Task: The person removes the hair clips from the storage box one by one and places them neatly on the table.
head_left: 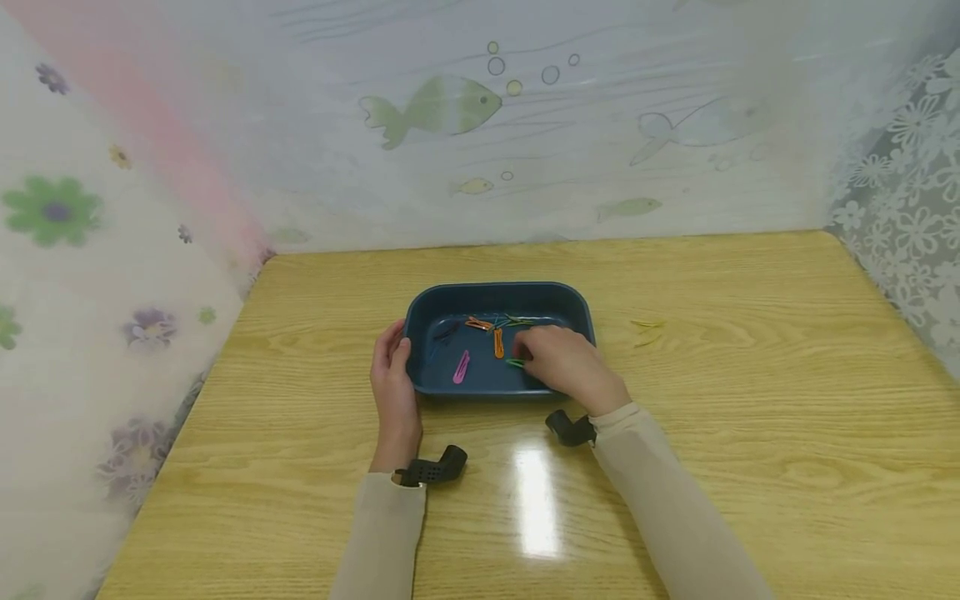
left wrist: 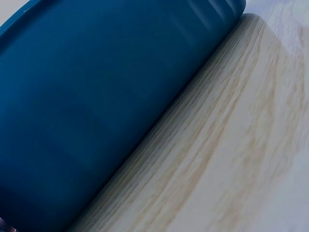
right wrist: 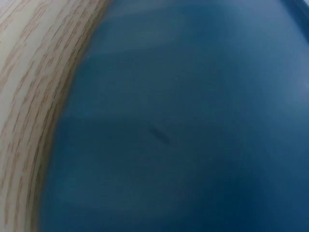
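Note:
A dark blue plastic basin [head_left: 495, 296] stands on the table, its outer wall [left wrist: 111, 92] filling much of the left wrist view. My left hand [head_left: 392, 371] holds it by the left end, thumb at the rim. Inside the basin, my right hand [head_left: 566, 362] pinches a green hair clip [head_left: 515, 362], partly hidden by the fingers. Left of that hand lie a pink hair clip [head_left: 461, 367] and an orange hair clip [head_left: 498, 343]. Another orange clip [head_left: 478, 323], green clips [head_left: 517, 320] and dark blue clips [head_left: 446, 331] lie farther back. Neither wrist view shows the clips.
Two yellow hair clips [head_left: 648, 323] lie on the wooden table [head_left: 735, 375], right of the basin. Behind the table hangs a pale curtain with fish [head_left: 450, 104]. Flowered sheets flank the left and right sides. Each wrist wears a black camera mount [head_left: 442, 467].

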`<state>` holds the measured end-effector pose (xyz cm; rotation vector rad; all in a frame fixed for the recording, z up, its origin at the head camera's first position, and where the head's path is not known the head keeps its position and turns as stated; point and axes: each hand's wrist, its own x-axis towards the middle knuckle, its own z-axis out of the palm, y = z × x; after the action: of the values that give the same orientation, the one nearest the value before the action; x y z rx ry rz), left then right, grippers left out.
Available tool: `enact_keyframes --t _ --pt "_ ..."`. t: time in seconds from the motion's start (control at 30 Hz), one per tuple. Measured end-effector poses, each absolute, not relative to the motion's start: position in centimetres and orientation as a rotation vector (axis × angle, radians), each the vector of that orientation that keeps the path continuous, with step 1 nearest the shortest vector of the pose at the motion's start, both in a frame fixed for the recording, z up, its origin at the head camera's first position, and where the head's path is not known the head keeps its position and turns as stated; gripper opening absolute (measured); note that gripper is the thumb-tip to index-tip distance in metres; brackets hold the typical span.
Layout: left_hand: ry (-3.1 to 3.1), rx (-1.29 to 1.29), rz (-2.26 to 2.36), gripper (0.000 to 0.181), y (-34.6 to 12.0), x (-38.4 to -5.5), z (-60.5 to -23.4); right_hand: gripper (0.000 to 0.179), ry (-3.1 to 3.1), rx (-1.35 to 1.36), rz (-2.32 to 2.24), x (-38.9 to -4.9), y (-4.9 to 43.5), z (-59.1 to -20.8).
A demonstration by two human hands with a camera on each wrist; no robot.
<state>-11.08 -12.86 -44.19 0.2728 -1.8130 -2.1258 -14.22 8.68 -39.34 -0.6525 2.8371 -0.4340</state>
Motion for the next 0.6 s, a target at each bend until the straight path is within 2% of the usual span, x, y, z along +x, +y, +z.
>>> enact_keyframes --t 0.27,0.6 --pt "-1.804 0.256 -2.145 0.031 -12.8 -11.0 -44.3 0.004 2.811 -0.65 -0.522 -14.2 8.7 -39.3" --pt "-1.813 0.268 -2.132 0.031 -12.8 -11.0 -44.1 0.004 2.781 -0.726 -0.617 -14.1 9.0 -37.9"
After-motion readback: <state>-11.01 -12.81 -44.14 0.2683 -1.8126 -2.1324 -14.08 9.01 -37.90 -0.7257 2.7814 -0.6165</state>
